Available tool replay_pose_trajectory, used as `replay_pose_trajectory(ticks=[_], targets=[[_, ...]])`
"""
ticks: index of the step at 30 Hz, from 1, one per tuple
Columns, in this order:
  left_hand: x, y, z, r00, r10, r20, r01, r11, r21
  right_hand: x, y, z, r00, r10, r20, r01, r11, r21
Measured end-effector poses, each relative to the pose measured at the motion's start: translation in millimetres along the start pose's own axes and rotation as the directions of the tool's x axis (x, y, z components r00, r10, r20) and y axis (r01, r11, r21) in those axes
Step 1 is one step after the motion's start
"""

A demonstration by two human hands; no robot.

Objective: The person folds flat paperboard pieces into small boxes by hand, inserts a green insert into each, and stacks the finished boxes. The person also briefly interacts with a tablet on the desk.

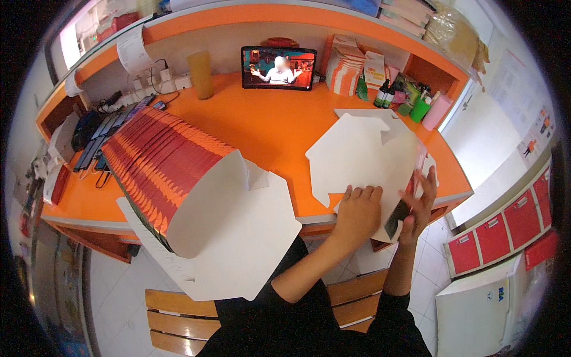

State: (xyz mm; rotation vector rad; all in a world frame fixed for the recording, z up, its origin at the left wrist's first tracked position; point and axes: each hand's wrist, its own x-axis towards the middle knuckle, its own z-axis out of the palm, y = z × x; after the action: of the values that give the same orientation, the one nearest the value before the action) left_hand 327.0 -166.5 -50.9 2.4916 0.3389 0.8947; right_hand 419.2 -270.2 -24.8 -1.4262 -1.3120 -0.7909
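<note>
A white die-cut cardboard carton blank (351,149) lies on the right part of the orange desk, its near edge overhanging the front. My left hand (358,215) rests on its near part, palm down, fingers lying on the card. At the right edge, where a strip of red and dark print shows, my right hand (421,205) is spread, slightly blurred, its fingers around that turned-up edge. More card shows beneath this blank. To the left, a long fanned stack of red and orange carton blanks (172,157) curves toward me, the nearest showing its white inner face.
A tablet (278,69) playing a video stands at the back, near a yellow cup (201,74). Folded orange-white cartons (346,68), small dark bottles (385,94) and a green pen cup (420,109) are back right. Phones (107,134) and cables lie left. A wooden slatted seat (181,321) is below.
</note>
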Motion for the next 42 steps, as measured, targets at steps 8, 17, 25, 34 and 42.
replay_pose_trajectory(ticks=[8,17,25,34,42], targets=[[-8.4,-12.3,-14.7,0.949,0.278,0.147,-0.250,0.951,-0.184,7.5,6.7,-3.0,0.954,0.156,-0.256,-0.117,0.980,0.161],[-3.3,0.2,-51.8,0.973,-0.027,0.230,0.141,0.855,-0.498,44.7,59.2,-52.1,0.996,-0.062,0.069,-0.005,0.708,0.706],[-6.2,1.0,-35.2,0.991,-0.100,0.085,0.129,0.617,-0.776,63.5,-21.5,-30.0,0.959,0.004,0.282,0.082,0.952,-0.295],[-4.0,-5.0,-30.2,0.981,-0.001,0.193,0.170,0.477,-0.862,70.2,-44.3,-42.0,0.837,-0.017,0.546,0.249,0.902,-0.353],[-8.6,14.9,-55.4,0.982,0.126,0.140,-0.047,0.883,-0.468,28.5,-20.6,-35.9,0.927,-0.352,0.125,0.372,0.903,-0.216]])
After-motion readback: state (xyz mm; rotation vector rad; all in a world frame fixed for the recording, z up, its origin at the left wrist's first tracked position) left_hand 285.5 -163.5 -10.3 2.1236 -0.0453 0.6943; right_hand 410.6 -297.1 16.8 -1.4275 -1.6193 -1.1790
